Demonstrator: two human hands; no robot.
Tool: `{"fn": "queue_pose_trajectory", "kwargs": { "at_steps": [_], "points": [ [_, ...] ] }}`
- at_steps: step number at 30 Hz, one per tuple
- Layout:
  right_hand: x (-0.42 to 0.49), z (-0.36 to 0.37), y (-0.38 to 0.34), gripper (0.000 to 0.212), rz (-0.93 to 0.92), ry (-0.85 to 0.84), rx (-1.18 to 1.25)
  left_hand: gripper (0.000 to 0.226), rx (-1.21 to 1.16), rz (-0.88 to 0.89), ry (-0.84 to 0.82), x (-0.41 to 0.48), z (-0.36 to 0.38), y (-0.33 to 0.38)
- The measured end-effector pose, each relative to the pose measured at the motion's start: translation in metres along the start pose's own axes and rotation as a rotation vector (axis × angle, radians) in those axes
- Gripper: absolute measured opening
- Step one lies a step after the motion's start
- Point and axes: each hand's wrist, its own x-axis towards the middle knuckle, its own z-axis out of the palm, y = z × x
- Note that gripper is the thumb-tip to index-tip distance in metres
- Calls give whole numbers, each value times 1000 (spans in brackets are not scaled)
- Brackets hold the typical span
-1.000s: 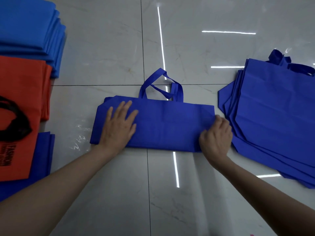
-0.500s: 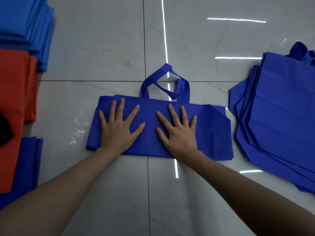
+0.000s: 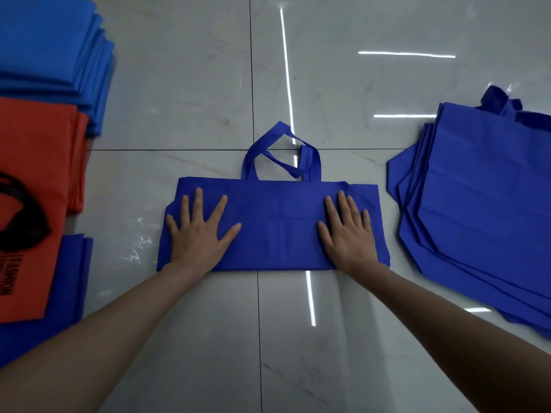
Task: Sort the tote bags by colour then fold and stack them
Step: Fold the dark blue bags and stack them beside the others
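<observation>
A dark blue tote bag (image 3: 274,222) lies folded in half on the pale tiled floor, its two handles (image 3: 280,156) sticking out at the far side. My left hand (image 3: 199,231) presses flat on the bag's left part with fingers spread. My right hand (image 3: 348,231) lies flat on the bag's right part near its edge, fingers straight. Neither hand grips the cloth.
A loose pile of unfolded dark blue bags (image 3: 483,204) lies at the right. At the left are a stack of lighter blue folded bags (image 3: 50,52), an orange stack (image 3: 32,186) with black print, and a dark blue stack (image 3: 74,281) under it.
My right hand pinched the bag's right edge, moved to the middle, then slid flat back to the right. The left hand stayed pressing on the left part.
</observation>
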Motion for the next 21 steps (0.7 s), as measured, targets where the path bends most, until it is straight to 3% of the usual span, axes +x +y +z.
{"fn": "queue_pose_trajectory", "kwargs": {
  "at_steps": [3, 6, 8, 10, 16, 19, 21],
  "points": [
    [10, -15, -7, 61, -6, -10, -14, 67, -3, 14, 28, -1, -9, -6],
    [23, -33, -19, 54, 20, 118, 73, 57, -50, 166, 38, 1, -19, -9],
    [40, -46, -30, 58, -24, 193, 154, 56, -71, 256, 32, 8, -27, -5],
    [61, -55, -40, 72, -106, 207, 127, 60, -108, 235, 46, 18, -33, 1],
    [120, -72, -75, 95, -433, 111, -198, 79, -117, 143, 18, 56, -41, 2],
    [145, -80, -86, 96, -520, -26, -261, 76, -132, 188, -41, 63, -37, -6],
    [156, -79, -93, 85, -518, -66, -292, 74, -147, 198, -64, 61, -31, -11]
  ]
}}
